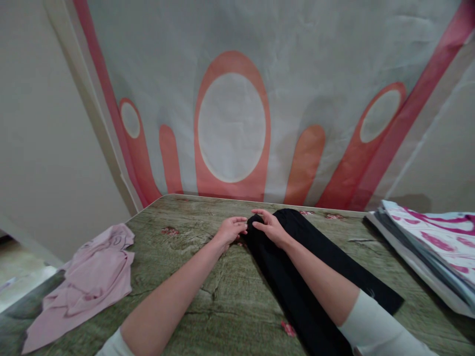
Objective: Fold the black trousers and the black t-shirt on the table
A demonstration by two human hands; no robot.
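A long black garment (297, 267) lies folded lengthwise on the green wood-patterned table (208, 296), running from the far middle toward the near right. My left hand (230, 229) rests at its far left corner, fingers curled and pinching the black edge. My right hand (270, 226) lies on top of the same far end, fingers bent and pressing on the cloth. Both forearms reach forward, with white sleeves pushed up near the elbows.
A crumpled pink garment (89, 282) lies at the table's left edge. A stack of folded clothes (430, 247), topped by a white piece with magenta print, sits at the right. A grey banner (233, 123) with orange and red shapes hangs behind the table.
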